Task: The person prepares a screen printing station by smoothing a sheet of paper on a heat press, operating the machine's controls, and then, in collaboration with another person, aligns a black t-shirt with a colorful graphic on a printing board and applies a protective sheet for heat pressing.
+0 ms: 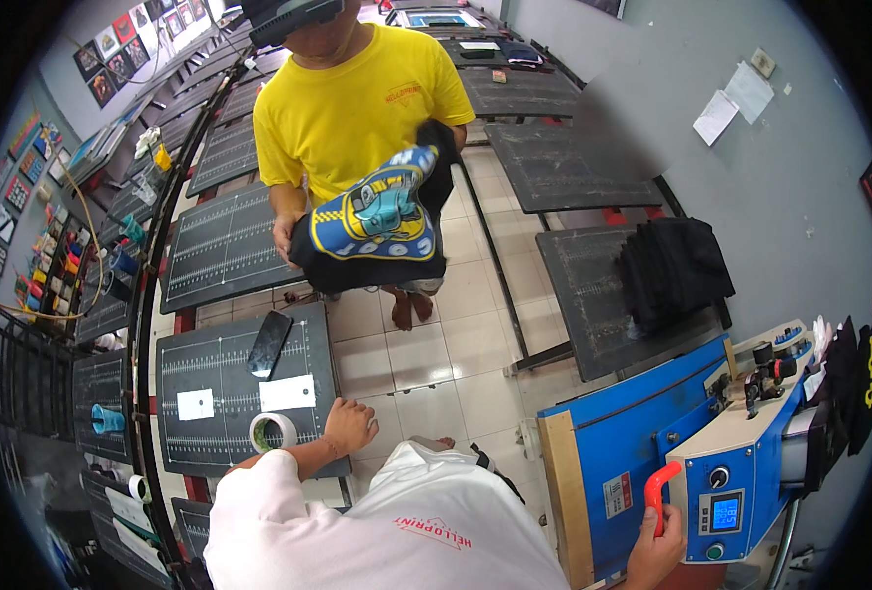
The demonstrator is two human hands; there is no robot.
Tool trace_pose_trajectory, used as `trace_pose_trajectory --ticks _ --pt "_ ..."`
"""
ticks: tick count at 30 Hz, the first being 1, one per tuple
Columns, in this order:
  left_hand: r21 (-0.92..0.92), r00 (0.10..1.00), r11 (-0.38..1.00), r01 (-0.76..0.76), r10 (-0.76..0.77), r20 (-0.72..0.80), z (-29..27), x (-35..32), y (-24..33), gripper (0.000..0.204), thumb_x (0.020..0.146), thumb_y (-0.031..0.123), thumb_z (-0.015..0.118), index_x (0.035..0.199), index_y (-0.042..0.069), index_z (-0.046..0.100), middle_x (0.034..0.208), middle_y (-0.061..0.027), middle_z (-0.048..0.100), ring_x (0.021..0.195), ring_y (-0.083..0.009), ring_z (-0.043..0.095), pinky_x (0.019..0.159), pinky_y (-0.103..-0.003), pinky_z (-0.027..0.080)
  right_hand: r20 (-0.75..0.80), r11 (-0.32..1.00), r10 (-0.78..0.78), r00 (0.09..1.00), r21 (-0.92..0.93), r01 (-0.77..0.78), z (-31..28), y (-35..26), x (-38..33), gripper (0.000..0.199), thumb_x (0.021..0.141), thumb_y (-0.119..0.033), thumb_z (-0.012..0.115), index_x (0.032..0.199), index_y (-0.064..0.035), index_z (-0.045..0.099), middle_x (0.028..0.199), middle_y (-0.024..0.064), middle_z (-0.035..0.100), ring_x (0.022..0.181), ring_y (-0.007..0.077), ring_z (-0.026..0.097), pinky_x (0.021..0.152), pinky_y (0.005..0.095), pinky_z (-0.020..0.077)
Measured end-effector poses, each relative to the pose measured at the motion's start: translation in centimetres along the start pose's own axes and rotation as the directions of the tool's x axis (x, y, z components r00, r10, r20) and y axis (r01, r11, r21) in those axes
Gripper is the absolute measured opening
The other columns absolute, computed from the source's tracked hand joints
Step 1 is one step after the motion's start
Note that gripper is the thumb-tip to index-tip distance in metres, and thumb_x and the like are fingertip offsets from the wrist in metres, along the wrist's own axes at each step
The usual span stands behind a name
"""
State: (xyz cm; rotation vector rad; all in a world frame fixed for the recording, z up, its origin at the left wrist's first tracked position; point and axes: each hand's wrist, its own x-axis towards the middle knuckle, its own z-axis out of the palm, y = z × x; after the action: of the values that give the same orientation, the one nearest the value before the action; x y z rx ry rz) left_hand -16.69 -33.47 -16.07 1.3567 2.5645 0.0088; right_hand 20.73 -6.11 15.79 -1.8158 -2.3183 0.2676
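My right hand (656,549) is closed round the lower part of the red handle (660,482) of a blue and cream heat press (751,472), at the lower right. A lit blue display shows on its front between two knobs. My left hand (350,427) hangs with loosely spread fingers at the right edge of a black printing board (230,403). It holds nothing; whether it touches the board I cannot tell. By my left forearm lies a roll of tape (272,432). A phone (269,344) and two white paper slips (287,392) also lie on the board.
Facing me, a person in a yellow shirt (362,98) holds a black garment with a colourful car print (377,211). Folded black garments (674,275) are stacked on a board at right. Rows of black boards (225,241) flank the tiled floor (416,354).
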Motion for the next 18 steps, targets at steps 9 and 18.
trace_pose_trajectory --ticks 9,18 --pt "0.02 0.999 1.0 0.007 -0.008 0.039 -0.06 0.06 0.04 0.029 0.088 0.035 0.054 0.095 0.01 0.069 0.092 -0.0067 0.07 0.095 -0.0218 0.062 0.088 -0.039 0.039 -0.011 1.0 -0.004 1.0 0.029 0.004 0.07 0.11 0.04 0.047 0.09 -0.049 0.063 0.11 -0.0082 0.07 0.098 0.0206 0.07 0.091 0.0409 0.066 0.078 0.0469 0.0508" --pt "0.04 0.999 0.999 -0.009 0.008 0.039 -0.02 0.16 -0.02 0.03 0.088 0.036 0.054 0.093 0.01 0.069 0.091 -0.0066 0.07 0.094 -0.0209 0.062 0.087 -0.038 0.039 -0.02 1.0 0.007 1.0 0.031 -0.006 0.11 -0.01 -0.13 0.044 0.089 -0.049 0.064 0.107 -0.0092 0.071 0.096 0.0199 0.07 0.09 0.0401 0.066 0.076 0.0469 0.0506"
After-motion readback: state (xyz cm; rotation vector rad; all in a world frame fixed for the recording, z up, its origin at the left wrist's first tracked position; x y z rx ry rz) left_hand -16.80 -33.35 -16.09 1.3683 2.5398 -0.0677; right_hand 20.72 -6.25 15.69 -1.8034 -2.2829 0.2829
